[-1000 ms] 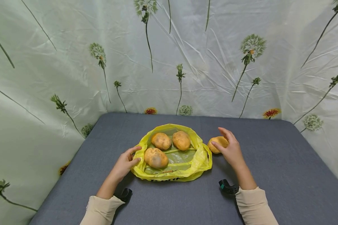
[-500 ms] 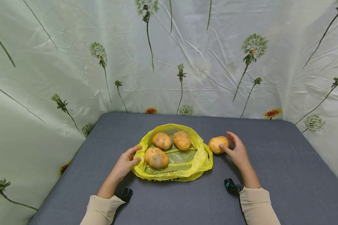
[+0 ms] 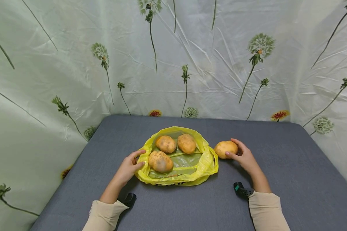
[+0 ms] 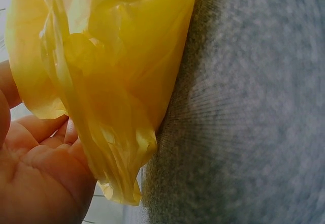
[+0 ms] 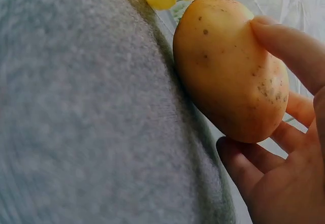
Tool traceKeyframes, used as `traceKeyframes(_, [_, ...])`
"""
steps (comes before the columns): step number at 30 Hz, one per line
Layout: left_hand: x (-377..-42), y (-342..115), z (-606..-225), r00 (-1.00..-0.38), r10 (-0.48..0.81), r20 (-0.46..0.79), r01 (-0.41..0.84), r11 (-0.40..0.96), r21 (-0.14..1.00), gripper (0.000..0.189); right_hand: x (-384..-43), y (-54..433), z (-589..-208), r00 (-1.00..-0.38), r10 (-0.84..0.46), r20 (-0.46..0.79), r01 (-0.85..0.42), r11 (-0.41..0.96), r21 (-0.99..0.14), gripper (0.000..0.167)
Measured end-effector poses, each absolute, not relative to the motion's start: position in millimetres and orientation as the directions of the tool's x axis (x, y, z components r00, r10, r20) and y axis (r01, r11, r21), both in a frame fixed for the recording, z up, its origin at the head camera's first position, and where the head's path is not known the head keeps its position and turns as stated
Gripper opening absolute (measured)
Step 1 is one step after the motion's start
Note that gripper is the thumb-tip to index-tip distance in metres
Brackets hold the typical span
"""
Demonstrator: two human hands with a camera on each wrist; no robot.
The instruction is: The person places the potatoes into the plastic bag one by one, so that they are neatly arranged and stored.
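Note:
A yellow plastic bag (image 3: pixel 203 165) lies on the table with its mouth spread wide. Inside rest a rear-left potato (image 3: pixel 166 144), a rear-right potato (image 3: pixel 187 143) and a front potato (image 3: pixel 160 161). My left hand (image 3: pixel 129 166) holds the bag's left rim between thumb and fingers; in the left wrist view some fingers vanish behind the yellow film (image 4: pixel 117 66). Right of the bag, a fourth spotted potato (image 5: pixel 231 69) sits on the table. My right hand (image 3: pixel 245 156) grips it, the thumb on its near side and the fingers curved round its right end.
The grey cloth-covered table (image 3: pixel 179 208) extends round the bag on all sides. Behind and to the left hangs a pale curtain (image 3: pixel 219 64) printed with dandelions. A black wrist camera (image 3: pixel 243 191) sits at the right wrist, another black wrist camera (image 3: pixel 129 200) at the left.
My right hand has shifted to the right, from over the outside potato to its right end, and its fingers have closed round it. My left hand and the bag stay in place.

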State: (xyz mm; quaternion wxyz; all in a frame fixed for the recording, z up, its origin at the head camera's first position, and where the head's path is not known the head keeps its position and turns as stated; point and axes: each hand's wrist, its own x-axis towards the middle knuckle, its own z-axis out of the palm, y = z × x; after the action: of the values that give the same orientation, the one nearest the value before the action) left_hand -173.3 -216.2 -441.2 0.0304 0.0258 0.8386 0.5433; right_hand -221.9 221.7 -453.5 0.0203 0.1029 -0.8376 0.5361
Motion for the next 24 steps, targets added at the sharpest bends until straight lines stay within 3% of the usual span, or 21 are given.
traceKeyframes(24, [-173.0, -216.5, -441.2, -0.996, 0.083, -0.025, 0.011, 0.403, 0.915, 0.045, -221.4, 223.3, -450.4, -0.959, 0.005, 0.282, -0.252, 0.432, -0.866, 0.054])
